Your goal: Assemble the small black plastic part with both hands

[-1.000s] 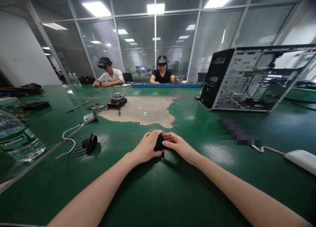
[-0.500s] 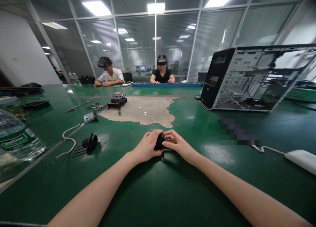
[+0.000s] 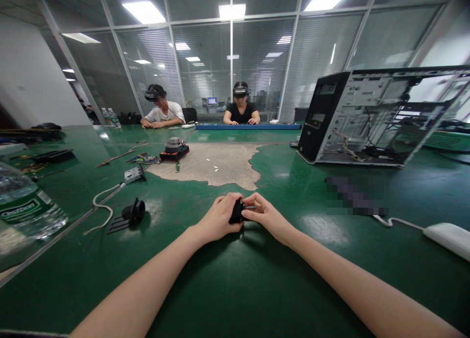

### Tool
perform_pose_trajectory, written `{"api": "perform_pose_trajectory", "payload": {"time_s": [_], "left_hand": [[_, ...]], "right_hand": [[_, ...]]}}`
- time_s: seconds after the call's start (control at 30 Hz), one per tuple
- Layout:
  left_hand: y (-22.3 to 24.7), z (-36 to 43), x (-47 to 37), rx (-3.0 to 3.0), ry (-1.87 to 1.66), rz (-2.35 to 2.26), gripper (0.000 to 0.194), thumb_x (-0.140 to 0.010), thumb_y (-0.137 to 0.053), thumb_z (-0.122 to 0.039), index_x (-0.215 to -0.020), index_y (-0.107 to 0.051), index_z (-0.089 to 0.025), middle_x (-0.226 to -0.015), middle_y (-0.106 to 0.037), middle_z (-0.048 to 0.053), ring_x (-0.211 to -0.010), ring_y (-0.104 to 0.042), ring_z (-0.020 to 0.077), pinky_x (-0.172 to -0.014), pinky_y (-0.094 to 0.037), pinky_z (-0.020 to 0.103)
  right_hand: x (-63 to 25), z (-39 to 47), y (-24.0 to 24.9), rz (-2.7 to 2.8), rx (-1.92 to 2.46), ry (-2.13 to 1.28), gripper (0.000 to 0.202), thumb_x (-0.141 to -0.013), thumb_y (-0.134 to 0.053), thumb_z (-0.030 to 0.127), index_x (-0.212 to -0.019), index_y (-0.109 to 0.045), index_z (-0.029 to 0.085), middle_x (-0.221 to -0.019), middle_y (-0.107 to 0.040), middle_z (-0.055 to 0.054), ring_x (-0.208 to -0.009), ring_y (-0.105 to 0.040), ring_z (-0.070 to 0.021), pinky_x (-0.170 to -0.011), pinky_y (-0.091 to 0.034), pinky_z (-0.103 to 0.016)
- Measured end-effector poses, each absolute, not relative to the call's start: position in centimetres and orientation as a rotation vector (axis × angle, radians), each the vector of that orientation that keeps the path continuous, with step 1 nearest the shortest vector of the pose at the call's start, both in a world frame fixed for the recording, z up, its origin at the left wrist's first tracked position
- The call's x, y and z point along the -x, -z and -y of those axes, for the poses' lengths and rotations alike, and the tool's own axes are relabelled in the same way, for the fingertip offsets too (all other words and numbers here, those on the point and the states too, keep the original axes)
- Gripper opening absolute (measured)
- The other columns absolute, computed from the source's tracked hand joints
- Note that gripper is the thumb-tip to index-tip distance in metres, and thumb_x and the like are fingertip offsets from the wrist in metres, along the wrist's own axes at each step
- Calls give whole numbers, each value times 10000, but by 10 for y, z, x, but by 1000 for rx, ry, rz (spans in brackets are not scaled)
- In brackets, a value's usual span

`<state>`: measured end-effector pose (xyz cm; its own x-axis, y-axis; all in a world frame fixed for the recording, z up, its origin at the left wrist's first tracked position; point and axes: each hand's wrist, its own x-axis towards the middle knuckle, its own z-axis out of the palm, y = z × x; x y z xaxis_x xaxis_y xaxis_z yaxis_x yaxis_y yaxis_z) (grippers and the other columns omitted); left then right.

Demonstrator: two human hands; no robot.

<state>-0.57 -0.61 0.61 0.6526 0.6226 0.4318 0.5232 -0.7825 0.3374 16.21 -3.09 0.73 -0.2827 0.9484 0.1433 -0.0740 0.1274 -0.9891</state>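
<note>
In the middle of the head view, my left hand [image 3: 223, 216] is closed around a small black object [image 3: 237, 212], which my fingers partly cover, so its kind is unclear. From the right side my right hand [image 3: 265, 214] pinches the same object, thumb and fingertips on its edge. Both hands are held close together over the green tabletop [image 3: 235, 279]. To the left of them lies a black plastic part [image 3: 134, 210] with a round body and a slatted base, touched by neither hand.
An open computer case [image 3: 326, 117] stands at the right. Nearer are a blurred dark flat object [image 3: 354, 195] and a white power strip [image 3: 448, 237]. At the left are a large water bottle [image 3: 29, 205], a metal bracket [image 3: 134, 174] and a heatsink fan [image 3: 175, 148]. Two people sit across the table.
</note>
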Motion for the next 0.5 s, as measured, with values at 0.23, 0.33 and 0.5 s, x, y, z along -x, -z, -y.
{"api": "perform_pose_trajectory", "payload": {"time_s": [0.23,0.33,0.5], "left_hand": [[-8,7,6,-2671,-806,-934,545,-655,-596,-235,-1113,-300,-234,-1078,-458,38,-1023,-453,201,-911,-317,375],[-8,7,6,-2672,-797,-926,571,-638,-601,-218,-1120,-295,-239,-1081,-459,37,-1024,-455,205,-910,-316,382],[-7,6,6,-2681,-804,-938,569,-643,-598,-220,-1126,-296,-235,-1091,-453,43,-1032,-450,209,-914,-316,386]], "right_hand": [[-161,30,-9,1437,1039,-1316,301,-639,-648,270,-882,-485,196,-932,-548,-35,-884,-541,-166,-838,-401,-370],[-162,32,-10,1459,950,-1366,349,-593,-690,243,-856,-463,210,-909,-552,-12,-861,-553,-155,-835,-406,-362],[-163,32,-8,1465,904,-1340,319,-608,-683,265,-808,-440,213,-901,-549,2,-860,-554,-146,-817,-415,-343]]}}
